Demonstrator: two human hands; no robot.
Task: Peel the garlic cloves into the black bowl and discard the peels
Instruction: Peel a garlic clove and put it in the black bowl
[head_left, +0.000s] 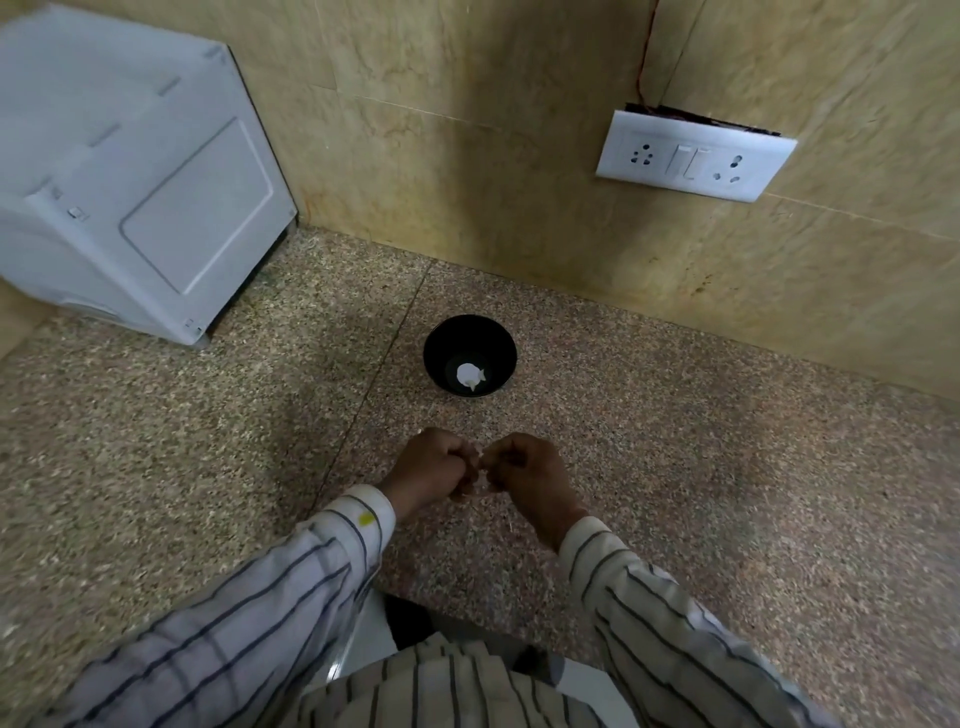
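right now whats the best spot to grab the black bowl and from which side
Take the black bowl by its near rim, coming from above on the person's side. It stands upright and open on the counter, with free space all round, and both hands, left hand and right hand, are just in front of it, though busy pinching something small.

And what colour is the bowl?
Black bowl, with something white inside; seen in the head view.
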